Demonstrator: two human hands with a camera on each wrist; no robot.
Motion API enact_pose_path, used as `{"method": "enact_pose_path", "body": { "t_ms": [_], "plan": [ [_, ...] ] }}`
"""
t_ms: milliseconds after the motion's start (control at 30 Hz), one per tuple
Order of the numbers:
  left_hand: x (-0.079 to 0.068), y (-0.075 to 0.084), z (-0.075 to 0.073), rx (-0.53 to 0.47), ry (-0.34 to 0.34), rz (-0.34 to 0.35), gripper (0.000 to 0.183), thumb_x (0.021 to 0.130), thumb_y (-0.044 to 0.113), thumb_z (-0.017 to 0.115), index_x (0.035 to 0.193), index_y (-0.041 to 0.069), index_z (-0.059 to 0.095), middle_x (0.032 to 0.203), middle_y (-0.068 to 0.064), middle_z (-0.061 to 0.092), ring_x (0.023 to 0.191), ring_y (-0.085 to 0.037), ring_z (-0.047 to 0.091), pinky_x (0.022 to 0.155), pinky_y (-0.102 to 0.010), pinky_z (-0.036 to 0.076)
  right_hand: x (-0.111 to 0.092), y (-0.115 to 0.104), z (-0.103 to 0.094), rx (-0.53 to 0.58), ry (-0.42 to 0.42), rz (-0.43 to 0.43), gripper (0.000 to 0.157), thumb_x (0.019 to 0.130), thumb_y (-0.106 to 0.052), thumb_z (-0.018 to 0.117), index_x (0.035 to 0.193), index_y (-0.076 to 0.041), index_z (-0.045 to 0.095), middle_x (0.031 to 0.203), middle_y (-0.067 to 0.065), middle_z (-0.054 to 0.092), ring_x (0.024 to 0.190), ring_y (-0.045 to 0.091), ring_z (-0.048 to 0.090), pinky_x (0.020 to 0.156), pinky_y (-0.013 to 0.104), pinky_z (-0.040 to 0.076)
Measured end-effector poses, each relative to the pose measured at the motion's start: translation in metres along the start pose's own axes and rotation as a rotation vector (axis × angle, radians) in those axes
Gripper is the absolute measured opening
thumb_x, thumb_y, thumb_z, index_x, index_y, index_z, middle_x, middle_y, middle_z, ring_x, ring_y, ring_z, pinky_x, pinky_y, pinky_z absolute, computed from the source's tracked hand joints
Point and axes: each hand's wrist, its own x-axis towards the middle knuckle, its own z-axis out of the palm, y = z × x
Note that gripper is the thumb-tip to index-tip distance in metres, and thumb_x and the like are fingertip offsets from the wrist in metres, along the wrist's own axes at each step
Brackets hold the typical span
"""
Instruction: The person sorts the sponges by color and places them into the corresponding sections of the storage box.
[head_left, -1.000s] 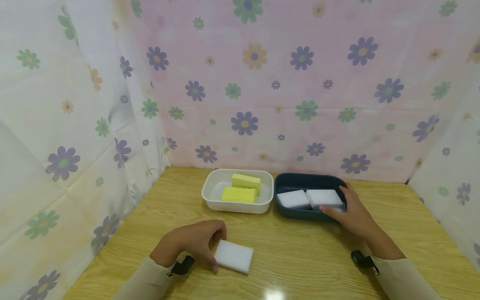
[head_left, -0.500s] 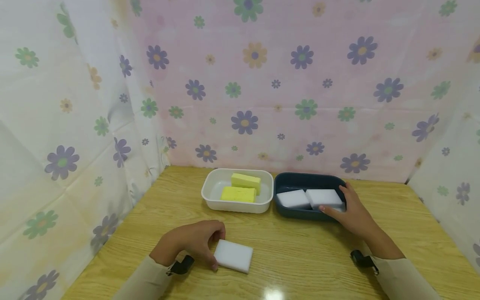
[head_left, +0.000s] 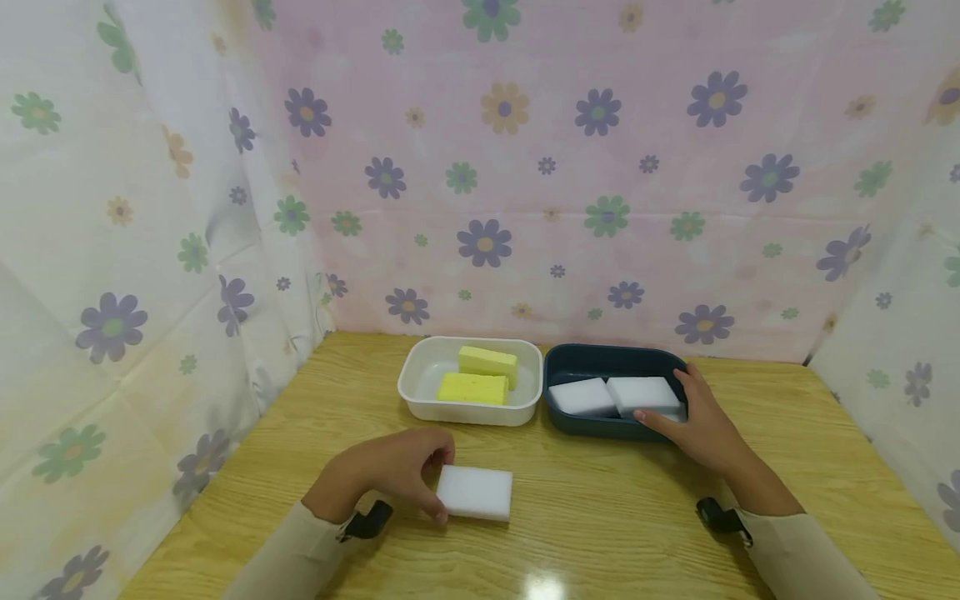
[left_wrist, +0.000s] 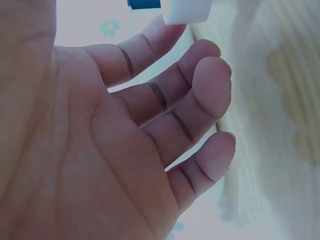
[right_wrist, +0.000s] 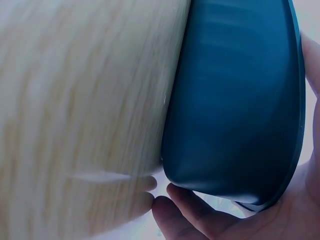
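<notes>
My left hand point(head_left: 397, 475) pinches a white sponge block point(head_left: 476, 493) by its left end, thumb in front and index finger behind. In the left wrist view, the other fingers point(left_wrist: 212, 85) are loosely bent beside the sponge's corner point(left_wrist: 186, 11). With my right hand point(head_left: 705, 425) I grip the right end of a dark blue container point(head_left: 592, 427), thumb over its front rim. Two white sponge blocks point(head_left: 642, 392) lie inside it. From the right wrist, the container's outer wall point(right_wrist: 235, 110) fills much of the view, with fingers point(right_wrist: 195, 210) curled around its end.
Touching the blue container's left side stands a white container point(head_left: 420, 407) with two yellow sponges point(head_left: 474, 388) in it. Both sit toward the back of a wood-grain table point(head_left: 600, 517). A flowered cloth point(head_left: 547, 167) hangs behind and at both sides.
The white sponge in my left hand has turned and moved slightly away from me, its edges now squarer to the view. My right hand stays on the blue container. The head view has shifted slightly.
</notes>
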Motion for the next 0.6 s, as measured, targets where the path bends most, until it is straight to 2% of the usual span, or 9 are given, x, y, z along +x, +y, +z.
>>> {"method": "enact_pose_path", "body": {
  "t_ms": [167, 367, 600],
  "plan": [
    [0.006, 0.009, -0.004, 0.010, 0.021, 0.001, 0.057, 0.068, 0.056, 0.094, 0.100, 0.025, 0.059, 0.094, -0.003, 0.059, 0.077, -0.008, 0.047, 0.068, -0.025, 0.043, 0.000, -0.001, -0.001, -0.001, 0.000, -0.001, 0.120, 0.091, -0.068, 0.066, 0.166, -0.006, -0.004, 0.171, 0.022, -0.017, 0.153, 0.059, 0.004, 0.107, 0.082, 0.021],
    [0.019, 0.019, -0.009, 0.114, 0.071, 0.029, 0.059, 0.073, 0.061, 0.089, 0.109, 0.024, 0.061, 0.098, 0.001, 0.061, 0.080, -0.010, 0.051, 0.069, -0.027, 0.046, 0.000, -0.001, -0.002, 0.000, -0.007, -0.001, 0.120, 0.091, -0.068, 0.066, 0.166, -0.006, -0.005, 0.171, 0.023, -0.017, 0.152, 0.060, 0.005, 0.107, 0.082, 0.021],
    [0.029, 0.032, -0.017, 0.146, 0.090, 0.049, 0.059, 0.074, 0.061, 0.087, 0.111, 0.023, 0.062, 0.078, 0.005, 0.053, 0.067, -0.005, 0.043, 0.061, -0.024, 0.039, 0.000, -0.002, -0.003, 0.010, -0.008, -0.010, 0.120, 0.092, -0.067, 0.067, 0.166, -0.005, -0.004, 0.171, 0.024, -0.017, 0.152, 0.060, 0.004, 0.107, 0.082, 0.020]
  ]
}}
